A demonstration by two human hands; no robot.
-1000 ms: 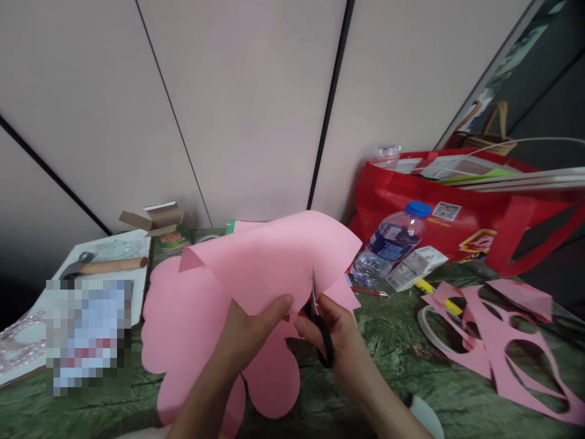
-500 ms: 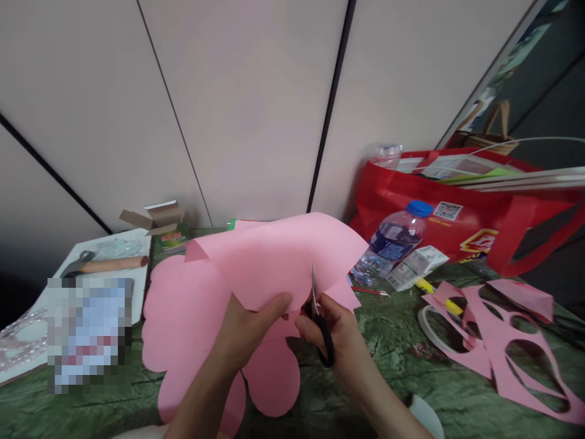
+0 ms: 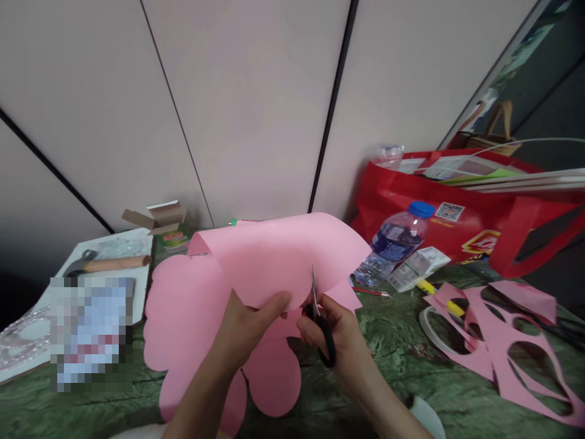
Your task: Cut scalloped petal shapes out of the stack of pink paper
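Your pink sheet [image 3: 274, 262] has swung its right corner toward the bottle [image 3: 397, 241]; left of the bottle, your left hand [image 3: 249, 326] pinches the sheet and your right hand [image 3: 342, 335] grips the scissors [image 3: 327, 339].

A makeshift indoor craft corner, this was! A green, dark-veined tabletop [image 3: 393, 344] ran up against a pale panelled wall [image 3: 251, 110] with dark seams, and look at the evidence: black-handled metal scissors [image 3: 328, 336] at a curled pink paper sheet [image 3: 274, 259], hole-riddled pink paper offcuts [image 3: 496, 355], a wooden-handled hammer [image 3: 116, 264], even a bulging red shopping bag [image 3: 484, 213]! Home or office? Impossible to tell.
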